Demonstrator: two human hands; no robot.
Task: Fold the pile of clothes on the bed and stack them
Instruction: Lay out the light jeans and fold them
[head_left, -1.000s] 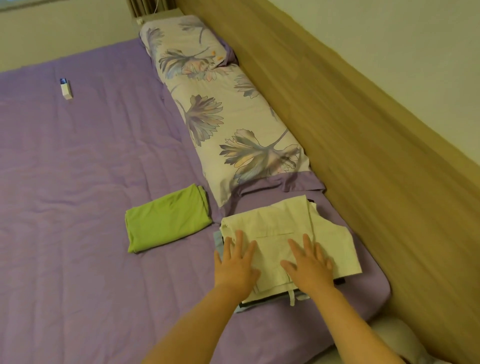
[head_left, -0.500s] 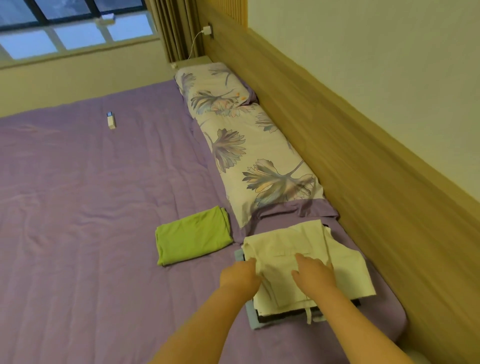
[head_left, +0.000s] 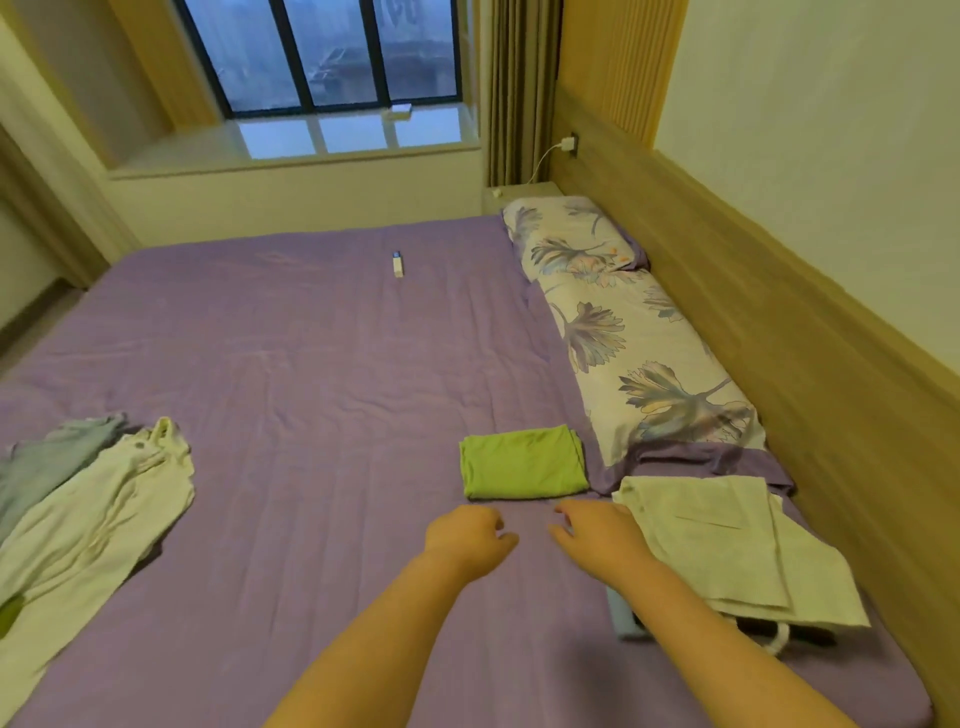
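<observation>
Nearest the camera: left hand (head_left: 470, 538) and right hand (head_left: 597, 535), both loosely curled, holding nothing, above the purple bed (head_left: 311, 389). Just right, cream top (head_left: 727, 540) folded on the stack. Beyond, folded green shirt (head_left: 522, 462), apart from that stack. Far left, unfolded pile (head_left: 88, 509) waiting. Between folds, probably; next, likely a reach left for 1 more garment.
</observation>
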